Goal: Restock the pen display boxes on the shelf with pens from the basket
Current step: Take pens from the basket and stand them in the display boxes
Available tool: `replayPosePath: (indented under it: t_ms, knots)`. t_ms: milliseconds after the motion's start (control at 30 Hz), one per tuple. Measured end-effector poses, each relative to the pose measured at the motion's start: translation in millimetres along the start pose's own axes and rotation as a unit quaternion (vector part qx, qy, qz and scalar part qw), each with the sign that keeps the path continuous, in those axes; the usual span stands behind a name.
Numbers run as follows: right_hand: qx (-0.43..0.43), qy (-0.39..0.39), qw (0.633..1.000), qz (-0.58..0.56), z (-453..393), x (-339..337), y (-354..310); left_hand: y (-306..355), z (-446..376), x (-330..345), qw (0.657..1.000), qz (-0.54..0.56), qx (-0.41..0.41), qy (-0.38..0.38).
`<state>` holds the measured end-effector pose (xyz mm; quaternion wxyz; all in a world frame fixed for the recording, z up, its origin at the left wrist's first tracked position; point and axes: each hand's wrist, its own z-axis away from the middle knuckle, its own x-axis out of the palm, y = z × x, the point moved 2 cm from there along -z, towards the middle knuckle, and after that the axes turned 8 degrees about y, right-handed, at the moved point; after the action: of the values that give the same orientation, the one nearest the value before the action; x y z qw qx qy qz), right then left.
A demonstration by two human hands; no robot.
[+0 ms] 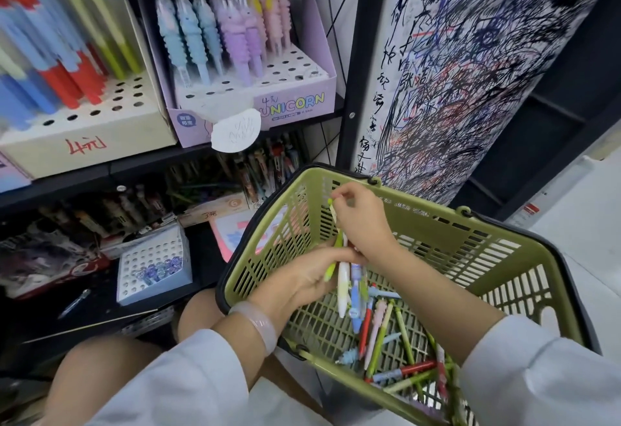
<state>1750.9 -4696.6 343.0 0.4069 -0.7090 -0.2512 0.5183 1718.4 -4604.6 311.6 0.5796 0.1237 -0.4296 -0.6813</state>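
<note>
While your left hand (312, 274) grips a small bundle of pens (349, 286) over the green basket (497, 257), your right hand (361, 220) pinches the top of a lime-green pen (336, 224) and seems to be adding it to that bundle. You look to be at the gathering step, with more loose pens (400, 351) lying on the basket's near floor. Next, carry the bundle to the far left and seat each pen in an empty hole of the cream display box (100, 136) or the unicorn box (289, 103).
</note>
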Motion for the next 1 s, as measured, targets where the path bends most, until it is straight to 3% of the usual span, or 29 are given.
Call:
replayPosePath:
  t_ms: [267, 400, 533, 733, 867, 1000]
  knots:
    - [-0.063, -0.09, 0.99, -0.093, -0.3, -12.8, -13.7, 17.1, 10.7, -8.3, 0.998, -0.027, 0.036, 0.05]
    - [-0.035, -0.063, 0.994, -0.084, -3.5, -23.5, -10.9, 24.2, 19.6, -23.7, 0.993, -0.041, 0.082, 0.075]
    - [0.012, -0.136, 0.988, -0.077, 8.2, -14.8, -16.4, 36.6, 32.2, -31.7, 0.989, 0.005, 0.129, 0.068]
    - [0.015, -0.171, 0.977, -0.131, 16.2, -7.8, -42.3, 46.3, 58.8, -46.0, 0.983, 0.021, 0.171, 0.057]
    - [0.02, -0.238, 0.955, -0.178, 24.6, 2.9, -63.6, 52.3, 76.4, -59.6, 0.978, -0.007, 0.199, 0.062]
    - [-0.019, -0.221, 0.955, -0.196, 25.9, 15.1, -89.5, 60.2, 97.0, -78.7, 0.972, 0.009, 0.222, 0.077]
